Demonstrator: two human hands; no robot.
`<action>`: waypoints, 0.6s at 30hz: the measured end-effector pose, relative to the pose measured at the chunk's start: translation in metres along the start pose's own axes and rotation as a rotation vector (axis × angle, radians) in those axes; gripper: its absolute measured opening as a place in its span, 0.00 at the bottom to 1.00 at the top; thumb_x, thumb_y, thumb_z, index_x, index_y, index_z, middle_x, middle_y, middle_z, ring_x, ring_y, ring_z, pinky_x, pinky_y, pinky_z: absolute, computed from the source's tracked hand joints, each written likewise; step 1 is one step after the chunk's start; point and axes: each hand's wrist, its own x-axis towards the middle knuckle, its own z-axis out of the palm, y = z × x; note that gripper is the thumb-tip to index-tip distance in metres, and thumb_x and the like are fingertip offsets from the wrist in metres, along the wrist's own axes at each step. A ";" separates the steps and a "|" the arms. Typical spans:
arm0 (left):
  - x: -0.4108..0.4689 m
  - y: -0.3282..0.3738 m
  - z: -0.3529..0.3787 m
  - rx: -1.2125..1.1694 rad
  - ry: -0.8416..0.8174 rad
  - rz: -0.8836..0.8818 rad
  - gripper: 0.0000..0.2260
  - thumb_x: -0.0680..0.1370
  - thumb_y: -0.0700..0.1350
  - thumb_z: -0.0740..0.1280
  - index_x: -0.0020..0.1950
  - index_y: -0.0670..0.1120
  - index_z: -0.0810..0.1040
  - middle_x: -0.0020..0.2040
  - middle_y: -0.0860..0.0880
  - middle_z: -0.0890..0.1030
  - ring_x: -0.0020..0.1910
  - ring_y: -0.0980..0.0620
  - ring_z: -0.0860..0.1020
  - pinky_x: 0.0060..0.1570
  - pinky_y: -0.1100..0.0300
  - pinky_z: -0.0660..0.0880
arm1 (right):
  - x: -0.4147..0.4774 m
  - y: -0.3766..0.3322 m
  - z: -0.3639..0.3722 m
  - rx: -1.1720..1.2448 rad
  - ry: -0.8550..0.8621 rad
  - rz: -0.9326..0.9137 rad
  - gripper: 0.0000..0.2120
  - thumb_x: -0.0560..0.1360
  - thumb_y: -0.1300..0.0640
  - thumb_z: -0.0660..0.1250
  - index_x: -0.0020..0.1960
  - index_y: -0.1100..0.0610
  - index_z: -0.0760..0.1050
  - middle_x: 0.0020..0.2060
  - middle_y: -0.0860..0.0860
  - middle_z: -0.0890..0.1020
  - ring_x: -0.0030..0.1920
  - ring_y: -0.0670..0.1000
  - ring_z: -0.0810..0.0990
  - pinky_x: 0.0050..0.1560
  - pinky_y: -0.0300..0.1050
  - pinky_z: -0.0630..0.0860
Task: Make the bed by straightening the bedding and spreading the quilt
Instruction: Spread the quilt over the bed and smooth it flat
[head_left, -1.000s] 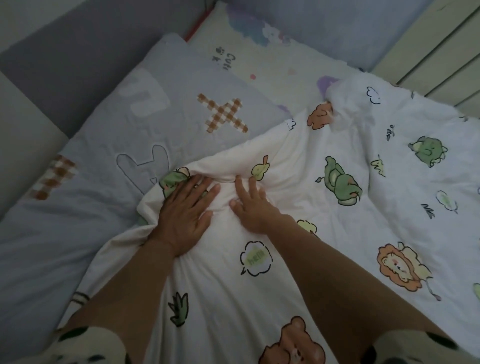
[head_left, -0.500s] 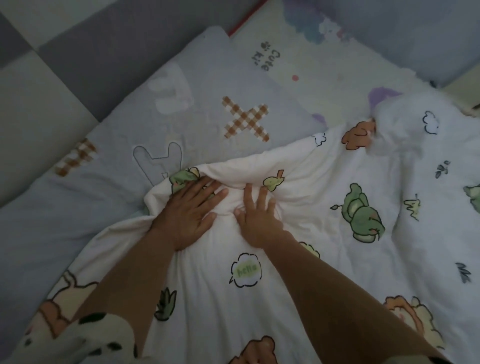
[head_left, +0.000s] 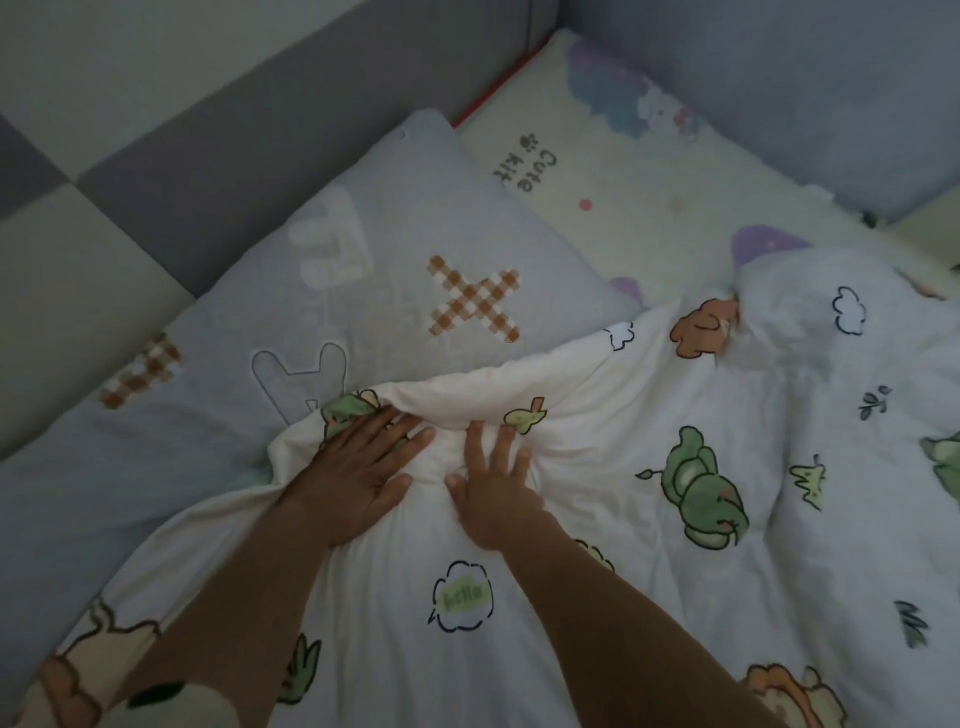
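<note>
Quilt (head_left: 649, 441) white, cartoon animals, rumpled; folded edge over pillow (head_left: 405, 249).

Two hands, a left hand (head_left: 358, 483) and a right hand (head_left: 493, 496); one quilt (head_left: 597, 431) (animal-printed); one grey pillow (head_left: 405, 213); one cream sheet (head_left: 639, 218).

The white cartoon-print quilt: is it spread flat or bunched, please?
Bunched: the white cartoon-print quilt has creases and a rolled-over top edge where the left hand and right hand press it.
</note>
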 end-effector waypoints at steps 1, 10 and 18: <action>-0.001 0.000 0.000 -0.004 0.007 -0.001 0.24 0.81 0.56 0.48 0.77 0.52 0.59 0.76 0.50 0.60 0.74 0.50 0.56 0.73 0.59 0.39 | -0.002 -0.001 0.001 -0.012 0.023 0.004 0.33 0.79 0.37 0.40 0.75 0.47 0.27 0.74 0.56 0.29 0.75 0.65 0.37 0.70 0.70 0.54; 0.003 -0.001 0.005 -0.071 0.022 0.021 0.25 0.82 0.57 0.42 0.76 0.51 0.59 0.75 0.48 0.63 0.73 0.48 0.57 0.72 0.59 0.41 | 0.008 0.001 0.004 -0.045 -0.015 0.030 0.34 0.78 0.35 0.37 0.73 0.50 0.24 0.74 0.60 0.29 0.75 0.66 0.37 0.70 0.70 0.54; 0.004 0.000 -0.006 -0.155 -0.061 0.054 0.24 0.81 0.55 0.47 0.75 0.48 0.63 0.74 0.47 0.66 0.72 0.45 0.59 0.72 0.60 0.40 | -0.005 -0.001 -0.018 0.010 -0.090 0.023 0.33 0.81 0.41 0.48 0.76 0.47 0.31 0.75 0.55 0.31 0.76 0.65 0.38 0.73 0.65 0.48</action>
